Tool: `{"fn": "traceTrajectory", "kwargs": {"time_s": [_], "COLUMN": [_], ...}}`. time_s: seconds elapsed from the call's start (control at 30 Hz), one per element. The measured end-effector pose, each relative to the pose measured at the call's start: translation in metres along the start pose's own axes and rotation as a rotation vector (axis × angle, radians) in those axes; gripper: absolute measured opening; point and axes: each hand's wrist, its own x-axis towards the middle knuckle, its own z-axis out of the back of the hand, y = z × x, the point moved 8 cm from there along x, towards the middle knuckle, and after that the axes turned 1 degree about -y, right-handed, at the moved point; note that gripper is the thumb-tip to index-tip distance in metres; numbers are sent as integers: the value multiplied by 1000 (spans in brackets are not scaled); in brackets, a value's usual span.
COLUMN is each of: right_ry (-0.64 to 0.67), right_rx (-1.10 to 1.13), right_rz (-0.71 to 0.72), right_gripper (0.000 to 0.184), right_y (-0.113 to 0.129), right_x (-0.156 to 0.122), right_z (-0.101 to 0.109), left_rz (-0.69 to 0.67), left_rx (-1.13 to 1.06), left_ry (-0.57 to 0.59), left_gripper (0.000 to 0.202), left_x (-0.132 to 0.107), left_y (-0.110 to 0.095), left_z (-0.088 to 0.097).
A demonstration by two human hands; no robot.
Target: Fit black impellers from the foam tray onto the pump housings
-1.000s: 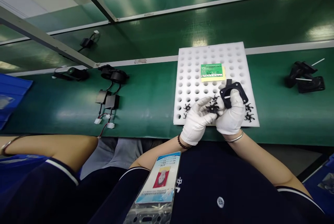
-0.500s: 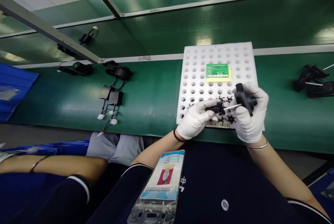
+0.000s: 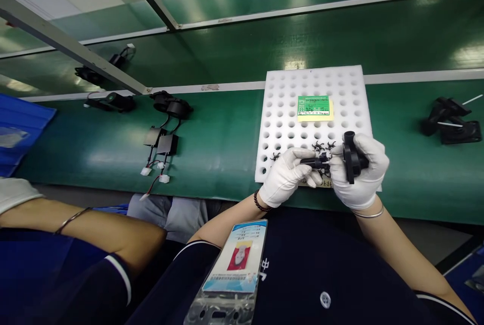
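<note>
Both my hands wear white gloves and meet over the near edge of a white foam tray (image 3: 287, 88) full of round holes. My right hand (image 3: 365, 176) grips a black plastic housing (image 3: 351, 161), turned edge-on. My left hand (image 3: 285, 176) pinches a small black impeller (image 3: 315, 162) and holds it against the housing's left side. Several more small black impellers (image 3: 321, 146) sit in the tray's near rows. A green and yellow label (image 3: 314, 107) lies on the tray.
The tray rests on a green conveyor belt (image 3: 219, 128). Two black housings with white shafts (image 3: 451, 122) lie at the right. Black parts with wires and white plugs (image 3: 162, 130) lie at the left. Another person's arm (image 3: 94, 229) is at lower left.
My hands have come together: the white shaft seen between impeller and housing is now hidden, with the impeller against the housing. The housing has turned edge-on. The belt parts drifted slightly.
</note>
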Motion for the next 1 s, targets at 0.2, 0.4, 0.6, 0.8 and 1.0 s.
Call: {"fn": "traceTrajectory", "kwargs": {"time_s": [0.2, 0.4, 0.6, 0.8, 1.0], "right_ry": [109, -16, -167, -178, -153], "right_rx": [-33, 249, 412, 353, 327], "right_rz": [283, 53, -414, -469, -337], "right_gripper": [91, 68, 49, 51, 55], "right_y": [24, 19, -7, -10, 3], "right_x": [1, -5, -24, -30, -33], "right_z": [-5, -12, -26, -25, -30], "left_rz": [-31, -311, -644, -778, -827], "left_rx": [113, 428, 822, 1031, 1317], "left_ry": [13, -165, -212, -157, -139], "left_gripper": [60, 47, 41, 40, 57], "left_x": [0, -8, -15, -20, -22], "left_y": [-4, -30, -42, -59, -57], "left_z": [-1, 2, -5, -19, -29]}}
